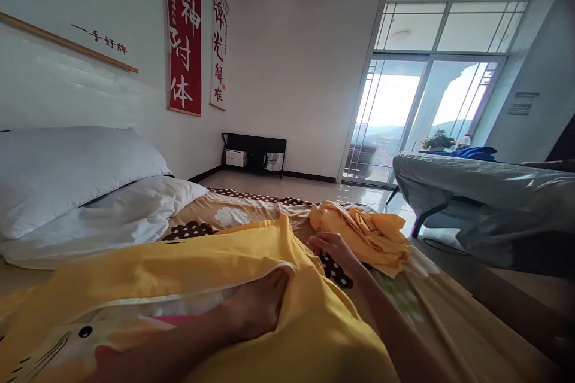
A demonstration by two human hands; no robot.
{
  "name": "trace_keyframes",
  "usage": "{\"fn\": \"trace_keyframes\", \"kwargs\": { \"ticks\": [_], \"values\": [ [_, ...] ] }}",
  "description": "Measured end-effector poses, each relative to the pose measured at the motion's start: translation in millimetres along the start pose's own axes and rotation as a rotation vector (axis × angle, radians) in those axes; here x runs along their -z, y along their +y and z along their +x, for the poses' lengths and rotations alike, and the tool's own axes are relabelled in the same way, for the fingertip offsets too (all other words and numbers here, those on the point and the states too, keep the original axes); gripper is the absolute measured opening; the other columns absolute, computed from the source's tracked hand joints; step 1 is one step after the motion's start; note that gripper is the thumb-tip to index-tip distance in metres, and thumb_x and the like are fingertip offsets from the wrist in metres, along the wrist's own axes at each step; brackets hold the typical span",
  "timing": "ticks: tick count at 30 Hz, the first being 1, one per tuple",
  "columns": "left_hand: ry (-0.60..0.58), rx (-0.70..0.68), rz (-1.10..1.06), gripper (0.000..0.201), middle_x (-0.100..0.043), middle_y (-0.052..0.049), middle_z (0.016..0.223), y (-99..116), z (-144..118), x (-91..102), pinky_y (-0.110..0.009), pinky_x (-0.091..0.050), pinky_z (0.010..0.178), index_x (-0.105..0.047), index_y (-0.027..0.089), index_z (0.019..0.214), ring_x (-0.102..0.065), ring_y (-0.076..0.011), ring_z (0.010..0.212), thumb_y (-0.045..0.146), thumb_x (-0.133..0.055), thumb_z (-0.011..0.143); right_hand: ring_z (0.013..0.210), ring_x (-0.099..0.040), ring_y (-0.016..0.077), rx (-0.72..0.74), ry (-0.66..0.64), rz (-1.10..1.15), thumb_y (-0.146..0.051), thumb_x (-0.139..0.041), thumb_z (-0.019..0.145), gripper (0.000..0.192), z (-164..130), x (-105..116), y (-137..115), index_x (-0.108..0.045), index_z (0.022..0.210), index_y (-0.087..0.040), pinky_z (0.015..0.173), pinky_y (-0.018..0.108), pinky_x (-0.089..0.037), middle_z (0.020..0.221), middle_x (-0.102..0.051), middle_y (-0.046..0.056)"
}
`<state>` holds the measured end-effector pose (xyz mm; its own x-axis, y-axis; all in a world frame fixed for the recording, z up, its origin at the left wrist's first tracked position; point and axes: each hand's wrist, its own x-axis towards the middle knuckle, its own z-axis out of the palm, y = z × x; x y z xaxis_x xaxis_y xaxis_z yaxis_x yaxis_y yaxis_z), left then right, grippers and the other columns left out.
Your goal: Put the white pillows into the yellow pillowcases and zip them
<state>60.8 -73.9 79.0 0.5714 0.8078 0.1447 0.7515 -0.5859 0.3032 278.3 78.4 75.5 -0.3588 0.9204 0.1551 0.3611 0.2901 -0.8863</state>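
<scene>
Yellow cover (188,275): left hand (258,305) inside opening, fingers hidden; right hand (330,249) fingers curled, touching it.

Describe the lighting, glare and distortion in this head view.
Head view: daylight through the glass doors blows out to white glare; the near yellow cover sits dimmer, evenly lit; wide-angle distortion bends walls and stretches both forearms; the right hand and left hand look slightly soft.

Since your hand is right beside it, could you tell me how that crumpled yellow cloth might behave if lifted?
The crumpled yellow cloth lies in soft folds, so it would probably hang limp and unfold. It looks thin, so likely light. Resting on the bed by the right hand, it seems unlikely to roll.
</scene>
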Motion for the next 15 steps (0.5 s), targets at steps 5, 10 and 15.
{"fn": "trace_keyframes", "kwargs": {
  "ticks": [5, 10, 15],
  "values": [
    [0.000, 0.049, -0.006, 0.052, -0.042, -0.012, 0.142, 1.5, -4.1, -0.5, -0.036, -0.027, 0.114, -0.037, 0.014, 0.139, -0.037, -0.0242, 0.133, 0.029, -0.039, 0.090, 0.045, -0.045, 0.0101, -0.194, 0.091, -0.015, -0.073, -0.051, 0.067, 0.057, 9.8, -2.9, 43.7, -0.060, 0.069, -0.016, 0.043, 0.023, -0.033, 0.055, -0.054, 0.000],
    [-0.018, 0.078, 0.013, 0.057, -0.036, -0.013, 0.148, 2.7, -5.5, -0.2, -0.037, -0.023, 0.117, -0.031, 0.012, 0.144, -0.029, -0.0242, 0.138, 0.026, -0.038, 0.089, 0.048, -0.039, 0.0098, -0.174, 0.003, -0.186, -0.068, -0.049, 0.072, 0.051, 2.3, -26.7, 53.0, -0.052, 0.061, -0.019, 0.045, 0.023, -0.032, 0.050, -0.043, -0.004],
    [-0.039, 0.080, 0.028, 0.058, -0.035, -0.015, 0.149, 6.0, -6.6, 3.1, -0.038, -0.023, 0.117, -0.031, 0.009, 0.145, -0.030, -0.0252, 0.138, 0.024, -0.036, 0.089, 0.058, -0.040, 0.0107, -0.097, 0.079, -0.373, -0.037, -0.057, 0.071, 0.031, 3.1, -27.8, 49.4, -0.041, 0.050, -0.019, 0.053, 0.023, -0.030, 0.052, -0.043, -0.004]
  ]
}}
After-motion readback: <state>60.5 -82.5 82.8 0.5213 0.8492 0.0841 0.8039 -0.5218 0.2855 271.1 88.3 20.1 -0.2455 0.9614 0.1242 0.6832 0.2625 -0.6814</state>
